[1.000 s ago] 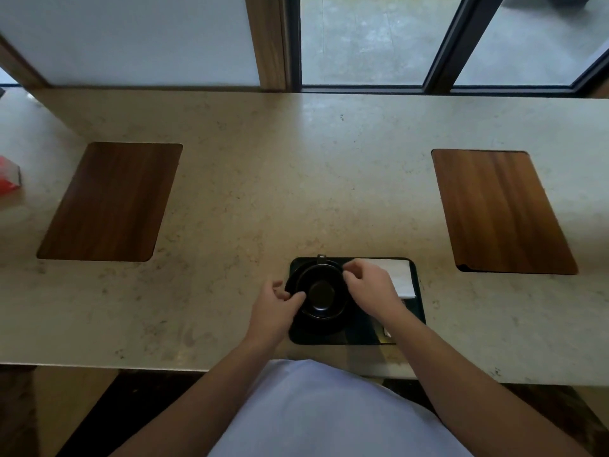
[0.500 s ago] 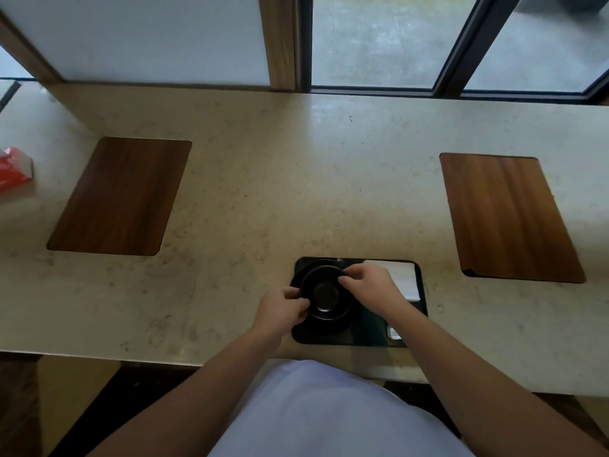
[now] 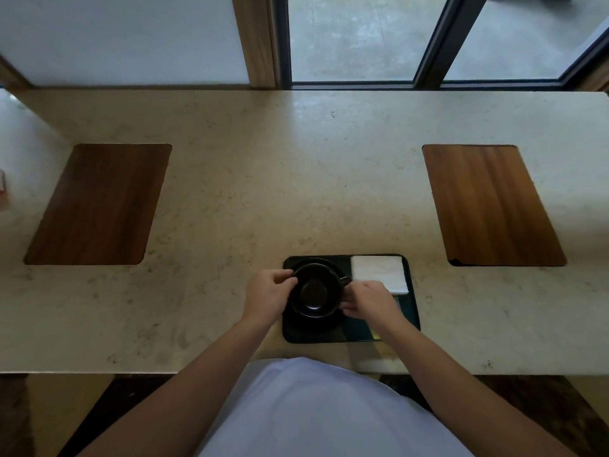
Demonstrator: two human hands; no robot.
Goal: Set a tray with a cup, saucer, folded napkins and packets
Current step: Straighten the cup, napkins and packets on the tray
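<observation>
Saucer (image 3: 316, 324) mostly under cup (image 3: 315, 290), packets hidden behind right hand (image 3: 369, 300)

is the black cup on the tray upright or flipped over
Upright: the round black cup shows its open mouth and inner bottom, sitting on the black saucer, with left hand and right hand at its sides.

Both bare forearms reach forward and converge at the middle. The left hand (image 3: 267, 296) curls with fingers bent inward, thumb uppermost. The right hand (image 3: 369, 300) mirrors it, its fingers pinched together, knuckles up.
</observation>
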